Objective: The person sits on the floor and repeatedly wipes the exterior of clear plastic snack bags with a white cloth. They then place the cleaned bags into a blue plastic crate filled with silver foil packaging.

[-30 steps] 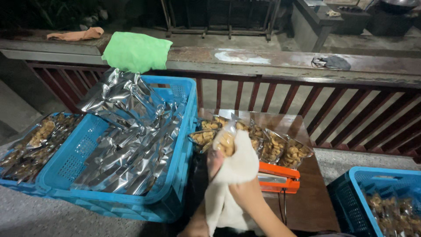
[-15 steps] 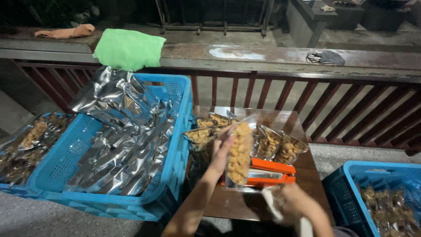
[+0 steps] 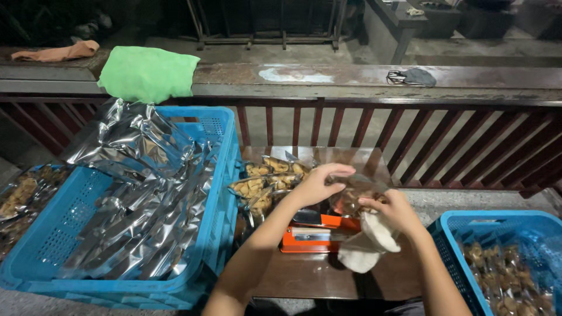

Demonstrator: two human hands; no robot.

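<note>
Head view, my left hand: curled over the top edge of the clear plastic packet of brown fried snacks, fingers closed on it, holding it above the small dark wooden table.

Head view, my right hand: pinching the packet's right side with the fingertips while a crumpled white cloth is tucked under the palm; so this hand grips two things at once.

Packet position: just over the orange and black heat sealer, between my two hands, apart from the pile of filled clear packets at the table's back left.

Risk, cloth: it hangs loose near the sealer; I judge it could drop onto the bar or get caught with the packet's mouth, because my grip on it is only partial.

Risk, packet: held by its edges, it could tilt and spill pieces if either hand slackens.

Risk, pile: my left forearm passes close beside it and could nudge packets off the table edge.

Left side: big blue plastic crate of silver foil bags, heaped high; the top bags look ready to slide.

Right side: second blue crate holding filled snack packets, near my right elbow.
</note>
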